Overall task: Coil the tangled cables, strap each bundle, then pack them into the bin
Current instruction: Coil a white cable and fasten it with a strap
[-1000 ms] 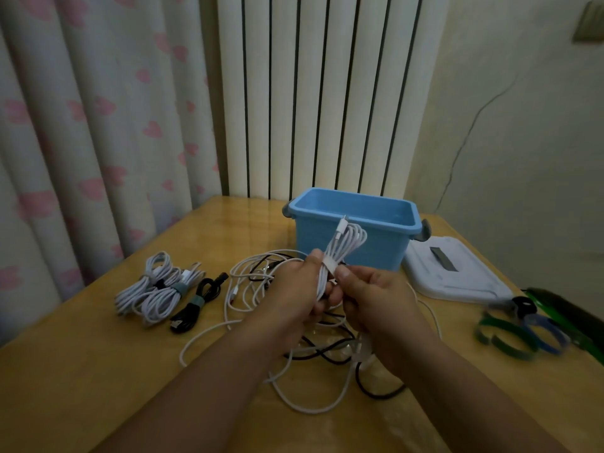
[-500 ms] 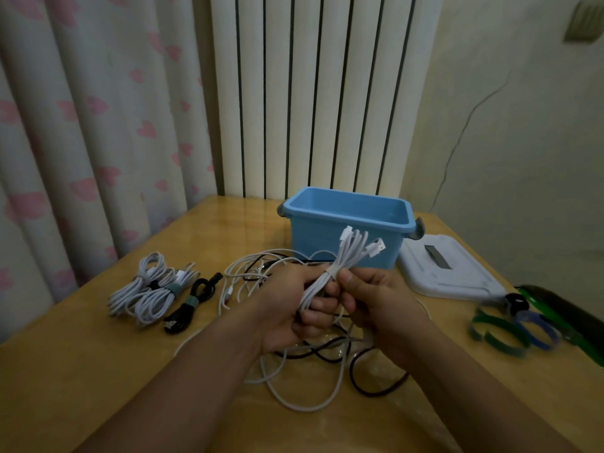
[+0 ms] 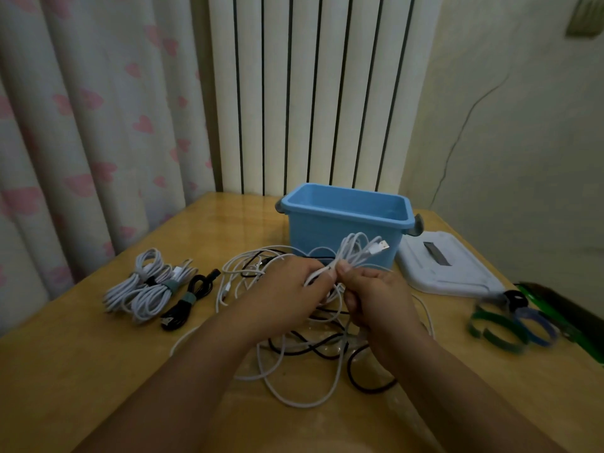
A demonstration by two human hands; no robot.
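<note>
My left hand (image 3: 287, 289) and my right hand (image 3: 376, 299) both grip a coiled white cable bundle (image 3: 356, 251) in front of the blue bin (image 3: 346, 220). The bundle's loops and its USB plug stick out up and to the right of my fingers. Under my hands lies a tangle of white and black cables (image 3: 310, 351) on the wooden table (image 3: 81, 371). To the left lie two strapped white bundles (image 3: 143, 289) and a strapped black bundle (image 3: 186, 302).
The bin's white lid (image 3: 444, 266) lies right of the bin. Green and blue strap loops (image 3: 510, 325) and a dark green object (image 3: 562, 312) sit at the right table edge. A curtain and a radiator stand behind the table.
The white bundle has tipped from upright to pointing right and sits lower, in front of the bin wall. My hands have drawn closer together on it.
</note>
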